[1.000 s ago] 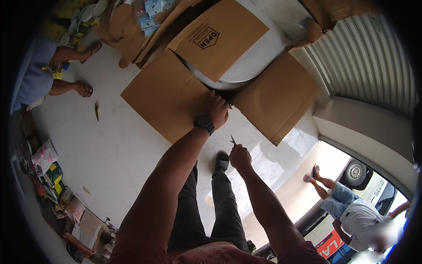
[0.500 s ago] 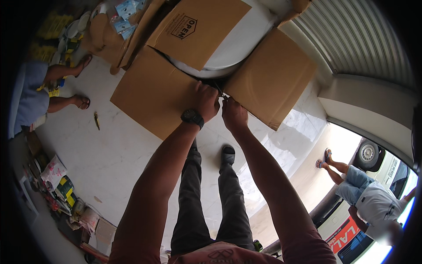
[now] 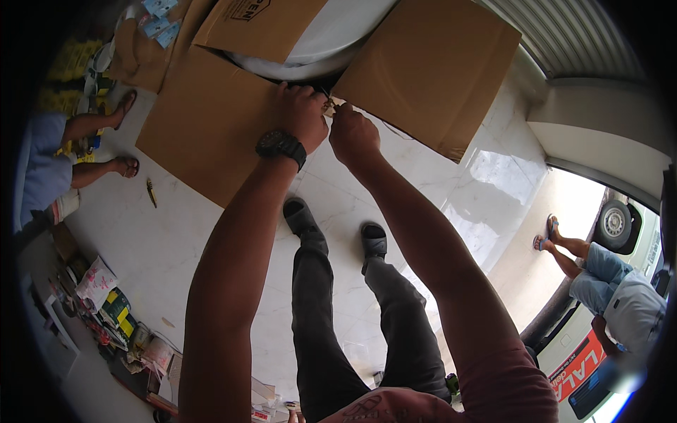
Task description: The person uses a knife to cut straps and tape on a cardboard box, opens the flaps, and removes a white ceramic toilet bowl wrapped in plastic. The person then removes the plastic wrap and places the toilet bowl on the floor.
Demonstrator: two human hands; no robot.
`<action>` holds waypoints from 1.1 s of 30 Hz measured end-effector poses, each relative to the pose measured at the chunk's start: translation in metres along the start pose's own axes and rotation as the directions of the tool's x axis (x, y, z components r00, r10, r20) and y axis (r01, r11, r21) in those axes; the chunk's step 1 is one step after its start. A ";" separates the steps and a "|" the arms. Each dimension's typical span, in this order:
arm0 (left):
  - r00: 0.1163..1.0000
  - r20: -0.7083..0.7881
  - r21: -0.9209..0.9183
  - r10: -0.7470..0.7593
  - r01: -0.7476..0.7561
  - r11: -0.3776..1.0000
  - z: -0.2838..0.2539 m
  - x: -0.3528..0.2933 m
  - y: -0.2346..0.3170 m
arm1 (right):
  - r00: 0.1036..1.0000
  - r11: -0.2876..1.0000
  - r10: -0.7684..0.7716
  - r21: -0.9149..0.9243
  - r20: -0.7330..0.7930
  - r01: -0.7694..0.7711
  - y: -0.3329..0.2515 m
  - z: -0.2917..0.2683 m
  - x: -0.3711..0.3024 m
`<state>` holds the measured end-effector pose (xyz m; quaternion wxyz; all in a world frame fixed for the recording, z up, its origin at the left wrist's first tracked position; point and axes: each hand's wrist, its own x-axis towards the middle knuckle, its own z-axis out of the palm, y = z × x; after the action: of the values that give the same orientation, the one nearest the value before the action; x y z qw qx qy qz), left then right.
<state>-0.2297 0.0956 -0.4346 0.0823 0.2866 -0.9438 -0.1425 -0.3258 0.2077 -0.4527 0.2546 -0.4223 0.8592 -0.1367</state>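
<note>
Head view: my left hand (image 3: 303, 116) curls tight on a cardboard flap (image 3: 204, 127); my right hand (image 3: 354, 137) pinches a blurry little thing (image 3: 331, 106). A black-lettered flap (image 3: 271, 32) partly hides something white (image 3: 342, 32).

Three cardboard flaps spread across the top of the frame: the left flap (image 3: 201, 130) reaches toward the left, the right flap (image 3: 430, 77) toward the right, and the upper flap (image 3: 264, 28) lies partly over a wrapped item (image 3: 345, 32). The left fingers (image 3: 302, 95) are at the left flap's inner corner; the right fingers (image 3: 341, 115) are just beside them, below the right flap's nearest corner. Beneath, sandals (image 3: 373, 240) stand on the floor (image 3: 233, 264). A hand tool (image 3: 151, 192) lies at left, near a bystander (image 3: 46, 158). Packages (image 3: 116, 314) pile lower left; lower right, another person (image 3: 631, 303) overlaps a vehicle (image 3: 589, 384).
</note>
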 end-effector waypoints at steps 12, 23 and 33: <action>0.989 -0.017 -0.032 0.150 -0.150 0.988 -0.008 -0.009 -0.005 | 0.997 1.000 0.008 -0.025 0.081 -0.006 0.003 0.008 0.013; 0.987 0.102 0.234 0.125 -0.146 0.961 0.003 -0.012 0.002 | 0.988 0.986 -0.134 -0.110 -0.075 0.125 0.013 0.033 0.015; 0.969 0.242 0.338 0.044 -0.127 0.932 -0.008 -0.026 0.002 | 0.969 0.952 -0.241 -0.206 -0.056 0.225 0.018 0.038 0.018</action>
<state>-0.2070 0.1102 -0.4279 -0.0742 0.2363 -0.9688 -0.0003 -0.3260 0.2041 -0.4982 0.1586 -0.5381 0.8222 -0.0965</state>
